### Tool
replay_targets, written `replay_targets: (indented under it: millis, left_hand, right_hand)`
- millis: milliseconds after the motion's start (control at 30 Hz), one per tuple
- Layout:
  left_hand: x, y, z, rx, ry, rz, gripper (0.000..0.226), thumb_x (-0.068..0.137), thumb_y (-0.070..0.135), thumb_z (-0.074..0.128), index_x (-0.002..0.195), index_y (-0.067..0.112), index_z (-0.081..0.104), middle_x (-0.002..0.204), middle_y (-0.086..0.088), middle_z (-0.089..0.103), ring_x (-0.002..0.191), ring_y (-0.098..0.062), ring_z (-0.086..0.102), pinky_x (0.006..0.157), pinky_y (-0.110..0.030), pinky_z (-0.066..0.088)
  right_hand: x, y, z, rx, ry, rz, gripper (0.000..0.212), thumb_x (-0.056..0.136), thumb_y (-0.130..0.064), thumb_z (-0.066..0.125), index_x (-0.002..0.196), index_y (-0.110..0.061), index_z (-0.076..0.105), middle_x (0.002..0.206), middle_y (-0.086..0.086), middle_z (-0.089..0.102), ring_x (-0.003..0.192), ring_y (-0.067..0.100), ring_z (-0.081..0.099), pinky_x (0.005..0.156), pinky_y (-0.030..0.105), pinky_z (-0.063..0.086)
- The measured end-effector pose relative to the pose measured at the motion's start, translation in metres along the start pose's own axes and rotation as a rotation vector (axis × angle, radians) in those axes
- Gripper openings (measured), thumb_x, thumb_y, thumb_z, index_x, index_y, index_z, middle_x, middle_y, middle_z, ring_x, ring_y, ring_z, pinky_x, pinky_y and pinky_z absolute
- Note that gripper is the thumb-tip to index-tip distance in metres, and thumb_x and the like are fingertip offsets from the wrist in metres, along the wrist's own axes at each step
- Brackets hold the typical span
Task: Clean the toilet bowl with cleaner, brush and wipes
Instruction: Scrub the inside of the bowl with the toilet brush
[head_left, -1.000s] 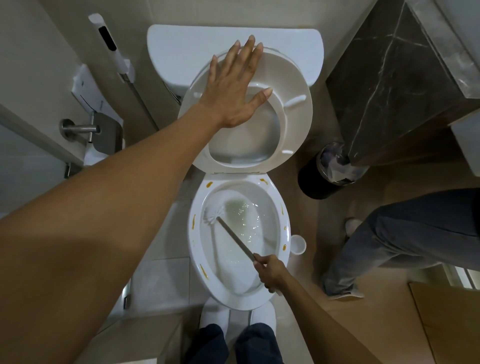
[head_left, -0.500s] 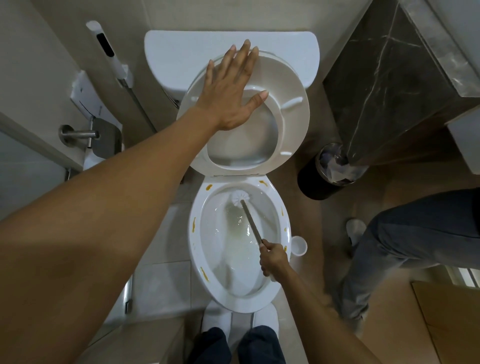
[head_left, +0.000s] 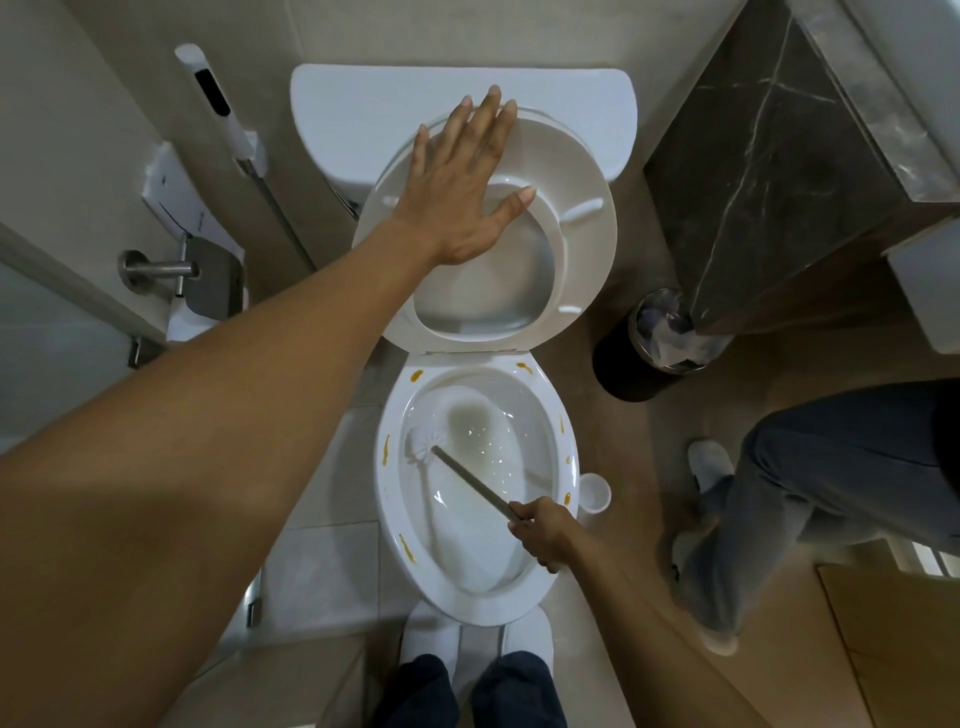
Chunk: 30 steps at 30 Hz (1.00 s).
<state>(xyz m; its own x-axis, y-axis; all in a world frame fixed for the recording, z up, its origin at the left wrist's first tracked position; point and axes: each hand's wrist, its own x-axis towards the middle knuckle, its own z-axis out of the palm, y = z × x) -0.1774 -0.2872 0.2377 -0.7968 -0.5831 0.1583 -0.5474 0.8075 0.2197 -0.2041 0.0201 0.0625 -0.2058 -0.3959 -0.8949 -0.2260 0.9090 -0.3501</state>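
Observation:
The white toilet bowl (head_left: 558, 571) stands below me, its rim dotted with several yellow-orange smears. Its seat (head_left: 587, 244) and lid are raised against the tank (head_left: 363, 104). My left hand (head_left: 462, 182) lies flat with fingers spread on the raised seat, holding nothing. My right hand (head_left: 543, 530) is closed around the thin handle of the toilet brush (head_left: 423, 447) at the bowl's right rim. The white brush head presses on the bowl's inner left wall, beside the water.
A black waste bin (head_left: 623, 364) with a liner stands right of the toilet, under a dark marble counter (head_left: 779, 182). A small white brush holder (head_left: 595, 491) sits by the bowl. Another person's legs (head_left: 810, 493) stand at right. A bidet sprayer (head_left: 218, 98) and paper holder (head_left: 208, 280) hang at left.
The brush head swept from the bowl's left wall to the back and has returned to the left wall. My right hand shifted with it. My left hand stayed on the seat.

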Motion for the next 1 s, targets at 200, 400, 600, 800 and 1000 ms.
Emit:
replay_targets:
  millis: [200, 400, 600, 800, 1000]
  left_hand:
    - [0.001, 0.001, 0.0, 0.001, -0.01, -0.001, 0.077, 0.095, 0.061, 0.022, 0.151, 0.018, -0.007, 0.159, -0.003, -0.011, 0.146, -0.024, -0.01, 0.115, -0.054, -0.004]
    - [0.0, -0.001, 0.0, 0.001, -0.007, 0.001, 0.077, 0.095, 0.06, 0.023, 0.152, 0.019, -0.007, 0.159, -0.003, -0.011, 0.146, -0.024, -0.01, 0.115, -0.054, -0.005]
    - [0.0, 0.001, -0.001, 0.0, -0.006, 0.001, 0.077, 0.095, 0.06, 0.023, 0.152, 0.018, -0.006, 0.159, -0.003, -0.011, 0.146, -0.025, -0.01, 0.115, -0.055, -0.004]
    - [0.001, 0.001, -0.002, 0.005, -0.012, 0.001, 0.076, 0.095, 0.059, 0.024, 0.152, 0.018, -0.008, 0.159, -0.003, -0.012, 0.146, -0.025, -0.01, 0.115, -0.055, -0.004]
    - [0.0, 0.003, -0.007, -0.003, -0.037, -0.011, 0.076, 0.096, 0.058, 0.026, 0.151, 0.019, -0.009, 0.159, -0.002, -0.013, 0.146, -0.023, -0.011, 0.115, -0.053, -0.005]
  right_hand:
    - [-0.016, 0.0, -0.028, -0.333, -0.057, 0.058, 0.036, 0.097, -0.025, 0.047, 0.131, -0.02, 0.057, 0.07, 0.004, 0.055, 0.048, 0.013, 0.045, 0.049, 0.022, 0.043]
    - [-0.011, 0.025, 0.001, 0.009, 0.012, 0.02, 0.035, 0.099, -0.027, 0.047, 0.133, -0.019, 0.051, 0.071, 0.001, 0.045, 0.051, 0.011, 0.036, 0.045, 0.022, 0.035]
    - [-0.016, 0.035, 0.017, 0.084, -0.026, -0.042, 0.052, 0.097, -0.03, 0.05, 0.147, -0.023, 0.034, 0.076, -0.002, 0.048, 0.057, 0.01, 0.042, 0.049, 0.021, 0.04]
    - [-0.017, 0.028, 0.008, -0.047, 0.121, -0.126, 0.056, 0.09, -0.038, 0.061, 0.139, -0.014, 0.049, 0.117, 0.007, 0.063, 0.087, 0.012, 0.059, 0.068, 0.018, 0.05]
    - [-0.032, 0.024, -0.002, -0.023, 0.179, -0.162, 0.05, 0.093, -0.035, 0.058, 0.136, -0.011, 0.051, 0.101, 0.001, 0.059, 0.074, 0.007, 0.056, 0.055, 0.012, 0.045]
